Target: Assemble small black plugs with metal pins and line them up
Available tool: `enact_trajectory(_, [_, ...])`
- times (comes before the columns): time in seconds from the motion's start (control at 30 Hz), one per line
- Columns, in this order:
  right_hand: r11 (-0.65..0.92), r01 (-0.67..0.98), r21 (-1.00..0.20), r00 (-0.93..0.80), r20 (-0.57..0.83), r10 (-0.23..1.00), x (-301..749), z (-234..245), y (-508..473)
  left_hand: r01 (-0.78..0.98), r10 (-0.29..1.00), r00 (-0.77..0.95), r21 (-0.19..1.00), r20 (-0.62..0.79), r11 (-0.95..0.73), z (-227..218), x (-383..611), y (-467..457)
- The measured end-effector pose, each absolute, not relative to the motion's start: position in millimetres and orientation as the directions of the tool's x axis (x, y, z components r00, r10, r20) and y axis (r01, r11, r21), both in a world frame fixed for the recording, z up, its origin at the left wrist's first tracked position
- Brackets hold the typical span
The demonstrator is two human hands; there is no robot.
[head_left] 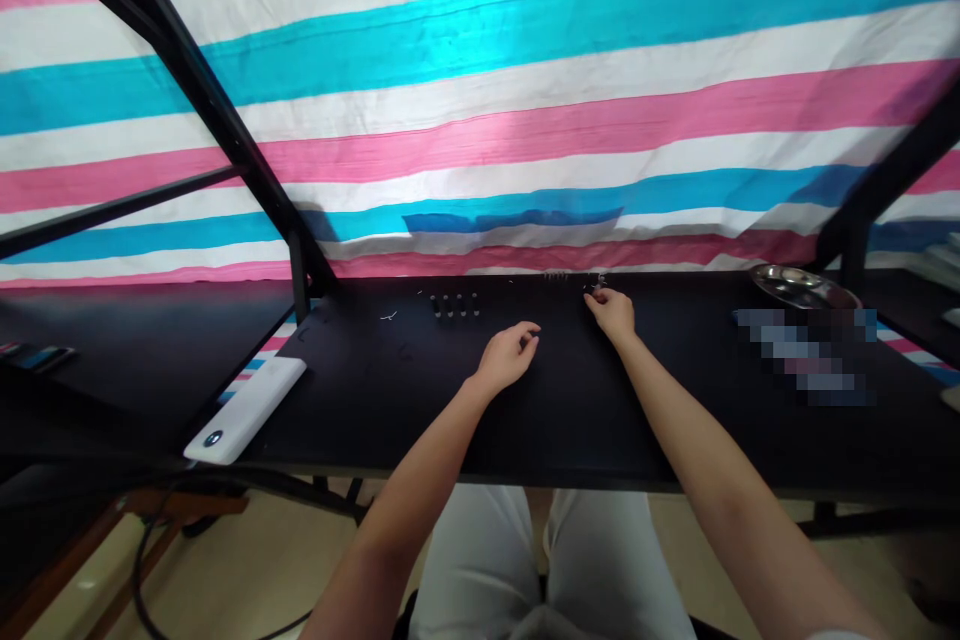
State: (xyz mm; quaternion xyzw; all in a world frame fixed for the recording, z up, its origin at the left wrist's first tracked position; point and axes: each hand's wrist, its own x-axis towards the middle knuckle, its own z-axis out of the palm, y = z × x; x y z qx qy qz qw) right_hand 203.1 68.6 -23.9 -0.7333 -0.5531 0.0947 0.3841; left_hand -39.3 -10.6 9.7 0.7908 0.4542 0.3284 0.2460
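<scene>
My left hand (508,358) hovers over or rests on the black table (570,420), its thumb and fingers curled toward each other. A small dark spot shows between them, too unclear to name. Farther right and back, my right hand (613,314) has its fingertips pinched together at a little cluster of tiny shiny pieces (601,280). Whether a piece is in that pinch is hidden. Left of my hands, several small dark cylinders with lighter ends (462,306) stand in a row. Beside the cluster, near the back edge, lies a row of tiny metal pieces (556,276).
A white rectangular device (247,410) lies at the table's left edge. At the back right is a shiny metal dish (806,288), with a blurred-out item (802,355) before it. Thin white scraps (388,316) lie left. Black frame bars (217,120) and a striped sheet (480,120) rise behind.
</scene>
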Motion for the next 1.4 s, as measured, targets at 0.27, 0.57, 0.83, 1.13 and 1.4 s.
enact_trajectory(0.27, [-0.126, 0.750, -0.649, 0.373, 0.258, 0.891, 200.5, -21.6, 67.3, 0.565, 0.874, 0.396, 0.675, 0.282, -0.474, 14.5, -36.9, -15.9])
enact_trajectory(0.57, [-0.136, 0.766, -0.629, 0.372, 0.261, 0.891, 200.2, -22.7, 68.5, 0.576, 0.857, 0.410, 0.640, 0.312, -0.508, 12.9, -37.4, -15.2])
enact_trajectory(0.83, [-0.147, 0.775, -0.615, 0.367, 0.248, 0.896, 197.6, -18.0, 66.2, 0.568, 0.850, 0.422, 0.639, 0.316, -0.520, 13.5, -37.0, -16.0])
enact_trajectory(1.13, [-0.147, 0.794, -0.590, 0.356, 0.254, 0.899, 197.2, -18.6, 66.0, 0.580, 0.850, 0.424, 0.626, 0.314, -0.521, 14.0, -38.1, -15.8])
enact_trajectory(1.4, [-0.130, 0.781, -0.611, 0.352, 0.259, 0.899, 199.5, -21.1, 66.5, 0.598, 0.850, 0.421, 0.608, 0.316, -0.522, 14.3, -38.6, -16.3])
